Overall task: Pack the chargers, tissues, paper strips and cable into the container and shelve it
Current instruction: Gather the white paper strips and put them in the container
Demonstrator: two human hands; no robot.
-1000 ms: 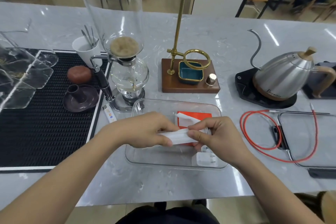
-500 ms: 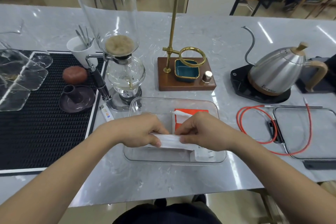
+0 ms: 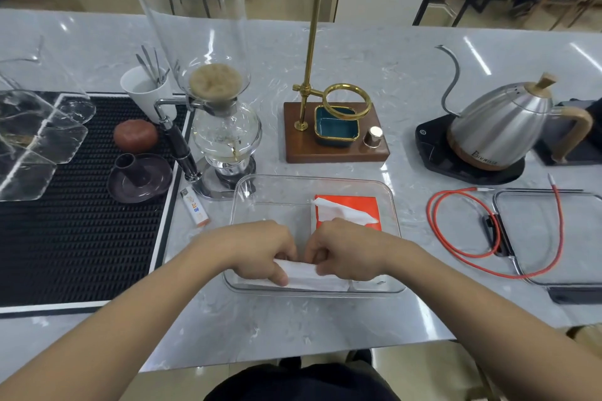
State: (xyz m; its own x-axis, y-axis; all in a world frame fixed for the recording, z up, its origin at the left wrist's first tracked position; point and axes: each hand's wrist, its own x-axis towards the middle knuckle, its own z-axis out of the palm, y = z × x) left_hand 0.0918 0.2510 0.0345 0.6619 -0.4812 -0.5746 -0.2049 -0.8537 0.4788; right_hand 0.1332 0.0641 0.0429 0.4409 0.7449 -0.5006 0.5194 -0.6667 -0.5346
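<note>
Paper strips (image 3: pixel 301 273) now lower inside container (image 3: pixel 392 205).

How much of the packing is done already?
Partly done. The orange tissue pack already lies in the clear container, and something white, maybe a charger, sits in its near right corner. Right now the left hand and right hand hold white paper strips low inside the container. The red cable still lies on the counter. Shelving comes last.
</note>
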